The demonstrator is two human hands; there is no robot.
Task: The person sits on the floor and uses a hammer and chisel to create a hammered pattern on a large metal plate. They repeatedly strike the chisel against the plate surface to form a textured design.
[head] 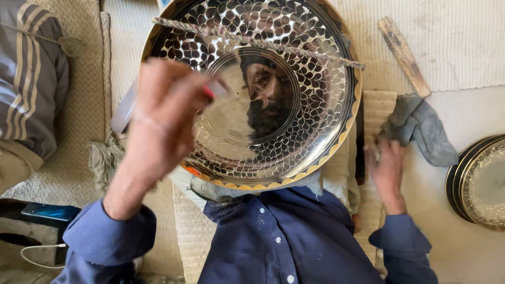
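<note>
Fingers [181,92] of the left hand [158,126] are curled together around a small tool with a red part [209,92], raised in front of the engraved metal plate [294,131]; the hand is blurred, so the tool's shape is hard to make out. The right hand [385,168] lies off to the side on the woven mat [381,105], its fingers bent down against the edge of a grey cloth [421,126]; whether they pinch the cloth I cannot tell.

One large round plate fills the middle of the view, propped up against the person's blue shirt [284,236]. It is bright and mirror-like, with a plain polished centre ringed by a band of small scale or petal shapes cut into the surface, and a gold-coloured scalloped border around the rim. One twisted cord [258,42] stretches across its upper part.

At the right edge two more round plates [481,181] lie stacked on the floor, well apart from the big one. One wooden stick [404,55] lies above the grey cloth. On the left sit one crumpled pale rag [104,158] and one phone [50,211] on a dark block.
</note>
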